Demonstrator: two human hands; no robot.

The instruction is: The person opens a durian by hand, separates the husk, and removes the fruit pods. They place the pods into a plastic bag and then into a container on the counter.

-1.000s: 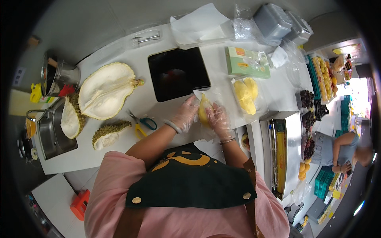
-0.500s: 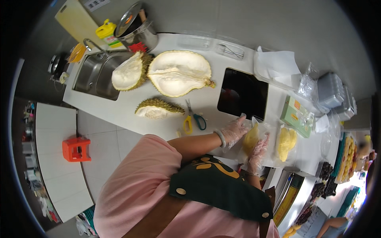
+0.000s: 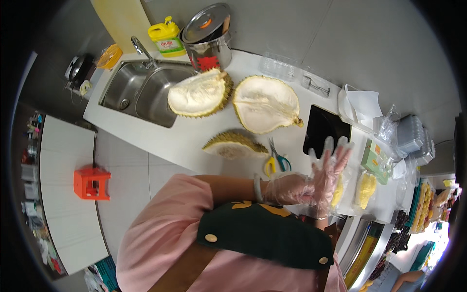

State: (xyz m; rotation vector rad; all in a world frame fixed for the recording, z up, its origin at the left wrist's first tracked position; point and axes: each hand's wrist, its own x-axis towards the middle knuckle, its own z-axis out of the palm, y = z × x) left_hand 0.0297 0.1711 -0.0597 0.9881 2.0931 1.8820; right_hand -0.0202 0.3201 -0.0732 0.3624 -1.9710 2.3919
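Both hands wear clear plastic gloves. My right hand (image 3: 331, 177) is raised with fingers spread and pointing up, the loose glove tips standing past them. Against its palm side, my left hand (image 3: 290, 189) is closed with curled fingers, on the right hand's plastic glove; its fingertips are partly hidden. Behind the right hand, a bag of yellow durian flesh (image 3: 337, 192) shows in part. Another bagged piece of durian flesh (image 3: 366, 190) lies to its right. Scissors (image 3: 276, 159) with one yellow and one teal handle lie beyond my left hand, beside a durian husk piece (image 3: 233, 146).
Farther back are an open durian husk (image 3: 267, 102) and another husk piece (image 3: 199, 95) at the sink (image 3: 138, 92). A black flat panel (image 3: 323, 129) lies behind my right hand. A green box (image 3: 375, 158) and clear containers (image 3: 411, 134) stand right. A red stool (image 3: 92, 184) is on the floor.
My hands have left the bagged durian flesh and come together. The right hand has risen with its fingers spread, and the left has closed against it. The view has shifted.
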